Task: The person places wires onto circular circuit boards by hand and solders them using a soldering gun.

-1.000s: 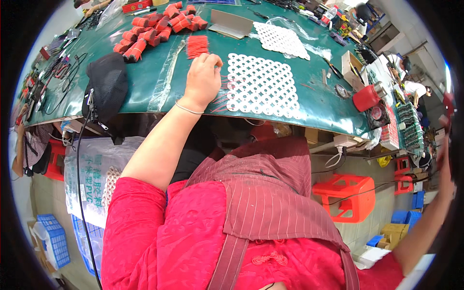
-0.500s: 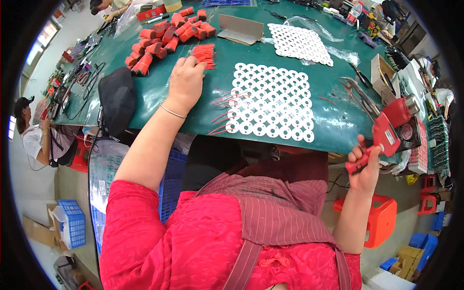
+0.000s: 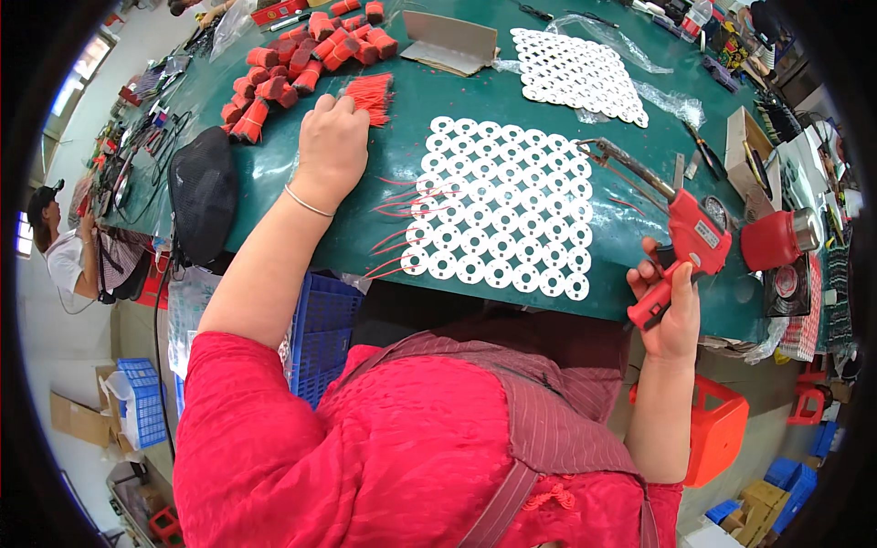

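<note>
My right hand (image 3: 674, 315) is wrapped round the grip of a red soldering gun (image 3: 702, 236). The gun's metal tip points up and left, over the far right corner of a white panel of joined ring-shaped boards (image 3: 501, 221). Several thin red wires (image 3: 416, 208) stick out leftward from the panel's left side. My left hand (image 3: 332, 146) is closed at the near left edge of a loose pile of cut red wires (image 3: 370, 96). Its fingertips are turned away, so what they pinch is hidden.
Tied bundles of red wire (image 3: 306, 64) are heaped beyond my left hand. A black mesh bag (image 3: 204, 194) lies to its left. Farther back are an open cardboard box (image 3: 449, 46) and a second white panel (image 3: 580, 78). Pliers (image 3: 705, 151) and a red cylindrical tool (image 3: 776, 239) lie at right.
The soldering gun has swung left, bringing its tip from the tools at right to the panel's far corner. My left hand stays by the wire pile. The whole view has shifted slightly.
</note>
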{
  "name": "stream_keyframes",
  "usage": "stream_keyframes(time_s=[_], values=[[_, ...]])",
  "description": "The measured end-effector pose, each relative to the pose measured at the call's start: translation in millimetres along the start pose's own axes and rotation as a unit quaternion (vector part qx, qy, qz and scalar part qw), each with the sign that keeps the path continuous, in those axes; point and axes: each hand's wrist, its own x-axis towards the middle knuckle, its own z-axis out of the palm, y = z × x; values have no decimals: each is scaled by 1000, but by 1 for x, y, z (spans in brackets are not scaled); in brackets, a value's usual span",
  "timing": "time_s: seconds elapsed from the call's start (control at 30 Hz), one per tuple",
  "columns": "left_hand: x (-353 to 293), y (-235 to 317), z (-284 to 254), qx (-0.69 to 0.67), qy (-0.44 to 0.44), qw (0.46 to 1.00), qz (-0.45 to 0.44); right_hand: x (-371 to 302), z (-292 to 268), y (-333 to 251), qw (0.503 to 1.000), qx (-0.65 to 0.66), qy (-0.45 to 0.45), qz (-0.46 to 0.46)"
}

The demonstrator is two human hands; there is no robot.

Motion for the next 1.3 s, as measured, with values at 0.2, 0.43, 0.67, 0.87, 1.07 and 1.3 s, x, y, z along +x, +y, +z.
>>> stream_keyframes(time_s=[0.2, 0.43, 0.67, 0.87, 1.07, 1.3], values=[[1, -5, 8, -29, 30, 999, -1, 1, -5, 2, 999, -6, -25, -21], [-4, -3, 3, -84, 62, 994, -22, 0, -11, 4, 999, -23, -17, -44], [-10, -1, 2, -87, 76, 993, -30, 2, -14, 5, 999, -7, -17, -51], [-11, -7, 5, -156, 75, 984, -35, 4, -18, 4, 999, 7, -21, -49], [-13, -13, 13, -228, 81, 969, -54, 3, -20, 2, 998, 25, -30, -44], [-14, -13, 15, -239, 98, 963, -79, 6, -21, -1, 998, 45, -42, -23]])
